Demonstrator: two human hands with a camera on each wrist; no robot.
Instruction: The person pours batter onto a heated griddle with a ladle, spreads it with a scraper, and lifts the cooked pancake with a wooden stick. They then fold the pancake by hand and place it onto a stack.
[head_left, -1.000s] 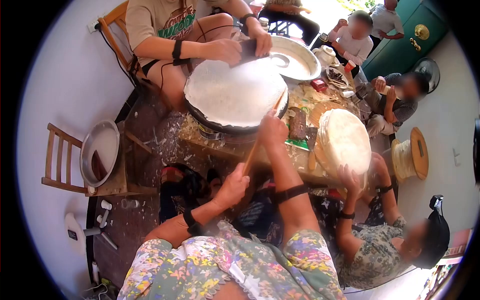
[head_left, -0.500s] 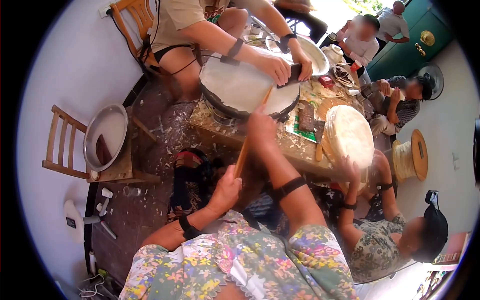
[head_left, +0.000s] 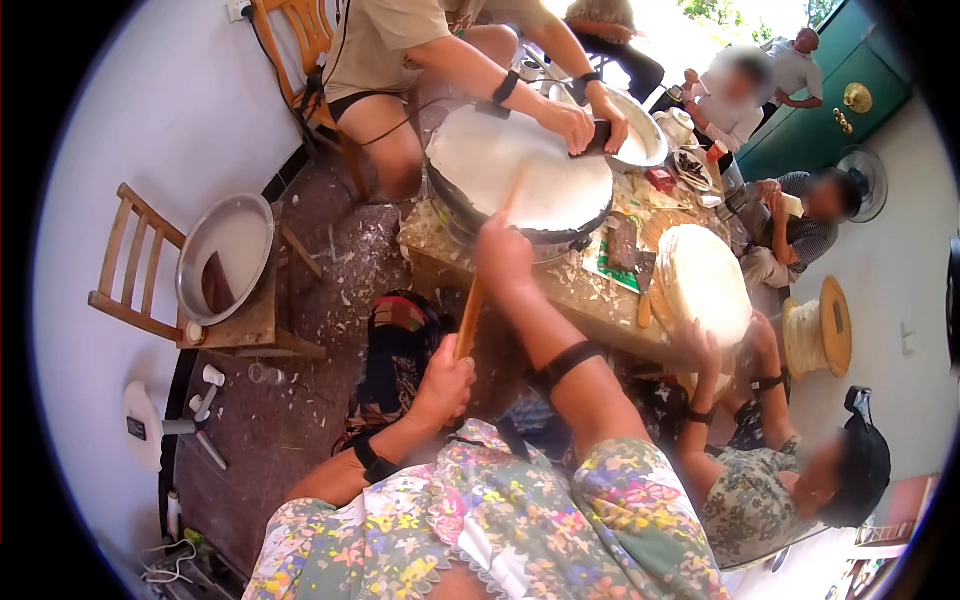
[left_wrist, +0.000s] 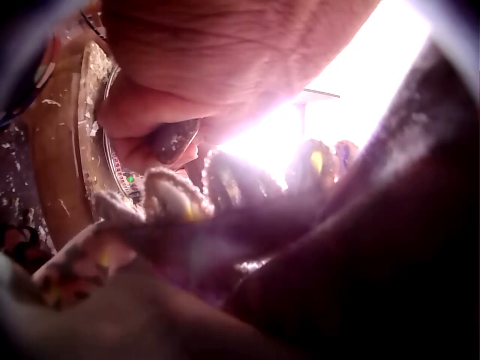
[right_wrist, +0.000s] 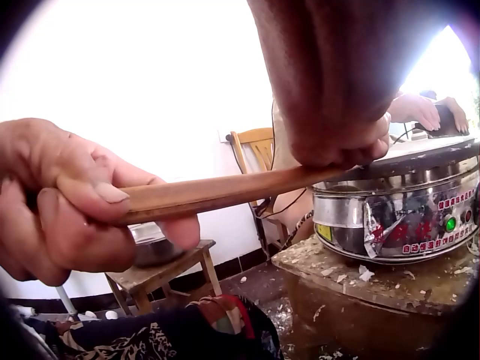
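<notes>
A long flat wooden stick (head_left: 469,315) slants up from my lap to the griddle. My left hand (head_left: 443,385) grips its near end, whose dark butt shows below the palm in the left wrist view. Further up, my right hand (head_left: 505,260) holds the same stick with curled fingers (right_wrist: 352,150). The blurred far tip overlaps a thin white pancake sheet (head_left: 560,185) on the round electric griddle (right_wrist: 390,214), which has a green light lit. Across from me, another person's hands press a dark block (head_left: 592,138) at the sheet's right side.
A stack of pale round pancakes (head_left: 700,285) stands on the table (head_left: 560,305), steadied by a neighbour's hands. A spatula (head_left: 645,290) lies beside it. Behind the griddle is a metal basin (head_left: 650,140); another basin (head_left: 265,215) sits on a stool at left.
My view has shifted, so the griddle appears further right. The stick's tip has moved from the sheet's right edge inward. The other person's dark block has slid from the back to the right side.
</notes>
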